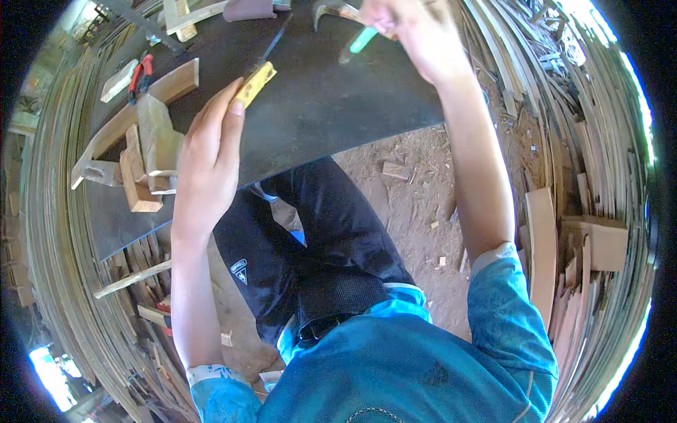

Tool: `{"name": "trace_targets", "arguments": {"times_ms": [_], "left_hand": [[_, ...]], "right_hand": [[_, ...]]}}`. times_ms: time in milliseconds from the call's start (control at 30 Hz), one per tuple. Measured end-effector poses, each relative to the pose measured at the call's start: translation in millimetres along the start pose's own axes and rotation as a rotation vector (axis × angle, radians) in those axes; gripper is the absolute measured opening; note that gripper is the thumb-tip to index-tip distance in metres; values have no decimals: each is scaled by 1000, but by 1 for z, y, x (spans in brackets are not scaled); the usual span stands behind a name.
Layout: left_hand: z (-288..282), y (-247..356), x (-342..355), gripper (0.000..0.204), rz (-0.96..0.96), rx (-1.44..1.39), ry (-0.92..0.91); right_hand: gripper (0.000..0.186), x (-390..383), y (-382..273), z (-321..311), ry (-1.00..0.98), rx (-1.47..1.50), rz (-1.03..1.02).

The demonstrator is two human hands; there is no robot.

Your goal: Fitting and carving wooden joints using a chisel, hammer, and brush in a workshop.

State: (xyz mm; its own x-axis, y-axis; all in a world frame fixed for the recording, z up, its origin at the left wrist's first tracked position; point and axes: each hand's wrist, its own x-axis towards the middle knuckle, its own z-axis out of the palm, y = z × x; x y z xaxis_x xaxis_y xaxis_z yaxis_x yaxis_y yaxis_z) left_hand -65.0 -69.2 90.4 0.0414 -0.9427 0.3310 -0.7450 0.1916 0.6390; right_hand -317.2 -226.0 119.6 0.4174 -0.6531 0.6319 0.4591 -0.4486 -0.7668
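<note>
My left hand (211,151) grips a yellow block-like handle (257,82) with a thin metal blade (277,39) extending from its far end, above the dark worktop (310,113). My right hand (405,35) is raised at the far edge, its curled fingers smeared by motion; whether they hold anything is unclear. Right beside it are a hammer (326,15) and a green-handled tool (363,40), both partly hidden or blurred.
Wooden pieces (176,77), red pliers (143,70) and a metal bar (144,25) lie on the worktop's left. A purple item (250,8) is at the back. Stacked timber strips (606,155) line both sides; wood scraps (395,169) litter the dirt floor below.
</note>
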Motion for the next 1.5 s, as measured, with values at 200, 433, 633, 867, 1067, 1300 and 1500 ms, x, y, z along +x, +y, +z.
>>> {"name": "trace_targets", "arguments": {"times_ms": [200,433,633,867,1067,1300,1500], "left_hand": [[-1,13,-3,39,46,84,-51],[19,26,20,40,144,75,-140],[50,44,25,41,273,90,-180],[64,51,29,41,310,122,-264],[78,64,26,48,320,246,-334],[85,67,28,49,302,264,-356],[81,67,29,51,292,232,-332]], "right_hand": [[31,-78,-50,-16,383,-127,168],[37,-128,-140,-17,355,-493,251],[32,-126,-103,-17,384,-239,-72],[29,-126,-90,-22,425,-97,-76],[27,-153,-113,-31,875,-427,80],[27,-176,-108,-50,952,-852,517],[25,-179,-95,-57,862,-1141,533]]}}
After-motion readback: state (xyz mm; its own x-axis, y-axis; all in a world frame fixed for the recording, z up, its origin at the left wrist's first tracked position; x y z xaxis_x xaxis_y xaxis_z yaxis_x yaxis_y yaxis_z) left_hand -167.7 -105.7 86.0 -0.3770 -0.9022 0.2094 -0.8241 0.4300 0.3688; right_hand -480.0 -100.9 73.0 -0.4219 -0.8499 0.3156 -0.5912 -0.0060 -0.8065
